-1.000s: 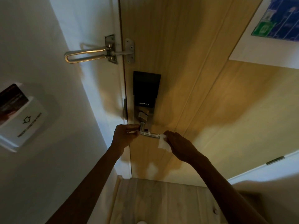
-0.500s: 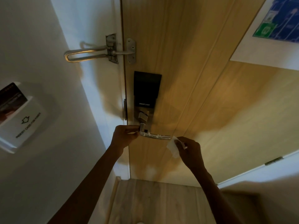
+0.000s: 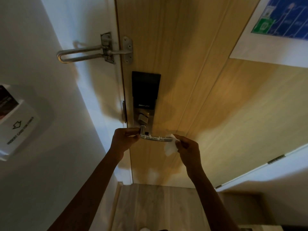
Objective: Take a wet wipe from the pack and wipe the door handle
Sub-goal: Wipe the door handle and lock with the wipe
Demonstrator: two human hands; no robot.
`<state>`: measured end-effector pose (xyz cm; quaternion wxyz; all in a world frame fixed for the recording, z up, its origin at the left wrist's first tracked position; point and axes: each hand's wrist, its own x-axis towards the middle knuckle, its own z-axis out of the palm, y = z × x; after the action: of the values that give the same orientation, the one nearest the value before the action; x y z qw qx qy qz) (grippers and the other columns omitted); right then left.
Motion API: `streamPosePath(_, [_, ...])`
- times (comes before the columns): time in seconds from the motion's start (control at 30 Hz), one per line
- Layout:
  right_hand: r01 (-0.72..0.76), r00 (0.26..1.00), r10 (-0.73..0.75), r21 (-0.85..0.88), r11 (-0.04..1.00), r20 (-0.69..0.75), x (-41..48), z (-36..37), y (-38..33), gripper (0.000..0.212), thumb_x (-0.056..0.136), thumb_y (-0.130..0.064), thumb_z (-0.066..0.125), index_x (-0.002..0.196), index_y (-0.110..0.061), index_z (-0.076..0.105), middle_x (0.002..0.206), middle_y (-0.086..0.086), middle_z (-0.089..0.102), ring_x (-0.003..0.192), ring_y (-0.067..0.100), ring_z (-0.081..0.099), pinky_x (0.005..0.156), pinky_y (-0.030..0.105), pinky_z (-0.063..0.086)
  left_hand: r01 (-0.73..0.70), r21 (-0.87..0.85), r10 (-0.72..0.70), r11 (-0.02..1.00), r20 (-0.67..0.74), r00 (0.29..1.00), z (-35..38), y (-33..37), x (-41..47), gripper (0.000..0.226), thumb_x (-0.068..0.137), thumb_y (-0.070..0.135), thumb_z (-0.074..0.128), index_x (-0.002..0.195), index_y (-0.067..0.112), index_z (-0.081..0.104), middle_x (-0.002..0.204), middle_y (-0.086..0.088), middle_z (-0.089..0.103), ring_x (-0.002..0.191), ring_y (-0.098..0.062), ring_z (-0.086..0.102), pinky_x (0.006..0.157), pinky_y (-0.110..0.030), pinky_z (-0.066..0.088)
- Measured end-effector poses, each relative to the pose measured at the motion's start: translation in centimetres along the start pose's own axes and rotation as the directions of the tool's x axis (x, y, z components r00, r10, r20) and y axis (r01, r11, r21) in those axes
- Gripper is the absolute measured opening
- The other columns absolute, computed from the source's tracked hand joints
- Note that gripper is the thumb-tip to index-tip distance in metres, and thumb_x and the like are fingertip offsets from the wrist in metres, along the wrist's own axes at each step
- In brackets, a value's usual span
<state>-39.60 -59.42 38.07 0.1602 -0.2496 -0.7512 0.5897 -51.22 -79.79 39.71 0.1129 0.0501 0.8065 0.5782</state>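
A silver lever door handle [image 3: 156, 137] juts out below a black smart lock [image 3: 145, 90] on the wooden door [image 3: 191, 80]. My left hand [image 3: 124, 139] grips the handle's left end near its pivot. My right hand [image 3: 187, 149] pinches a crumpled white wet wipe [image 3: 170, 146] against the handle's right tip. The wipe pack is not in view.
A metal swing-bar door guard [image 3: 93, 50] spans the frame and door above the lock. A white key-card holder [image 3: 15, 120] is mounted on the left wall. A blue and green notice [image 3: 283, 17] hangs on the door at upper right. Wooden floor [image 3: 158, 205] lies below.
My right hand with the wipe slid off the handle's right end, dropped slightly below it, and has now come back up to the tip. My left hand stayed on the handle's left end.
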Motion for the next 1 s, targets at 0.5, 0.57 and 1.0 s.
streamPosePath(0.5, [-0.075,0.997,0.068,0.378,0.923,0.030,-0.9,-1.9,-1.7,0.027,0.096,-0.006,0.053,0.119,-0.006,0.067,0.109,0.011,0.073,0.103,0.024,0.068,0.086,0.033,0.058,-0.005,0.050,0.005,0.999,-0.006,1.000,0.0,0.6,-0.3,0.028,0.078,0.005,0.074,0.104,0.013,0.074,0.097,0.001,0.074,0.079,0.003,0.062,0.069,-0.008,0.043])
streamPosePath(0.57, [-0.043,0.998,0.056,0.393,0.918,-0.021,-0.5,-1.9,-2.0,0.028,0.095,-0.004,0.053,0.120,-0.008,0.066,0.111,0.009,0.072,0.103,0.021,0.068,0.084,0.033,0.058,0.001,0.039,-0.001,0.999,-0.001,1.000,-0.1,0.6,-0.3,0.028,0.078,0.005,0.074,0.104,0.012,0.074,0.097,0.000,0.074,0.078,0.005,0.061,0.068,-0.006,0.043])
streamPosePath(1.0, [0.535,0.841,-0.498,-0.450,0.715,0.209,-0.1,0.1,-1.3,0.028,0.093,-0.005,0.057,0.116,-0.014,0.069,0.116,-0.002,0.071,0.101,0.009,0.066,0.086,0.016,0.048,0.012,0.022,-0.012,1.000,0.009,1.000,-0.2,0.4,-0.1,0.027,0.077,0.008,0.075,0.103,0.013,0.074,0.100,-0.004,0.075,0.095,-0.013,0.068,0.094,-0.032,0.051])
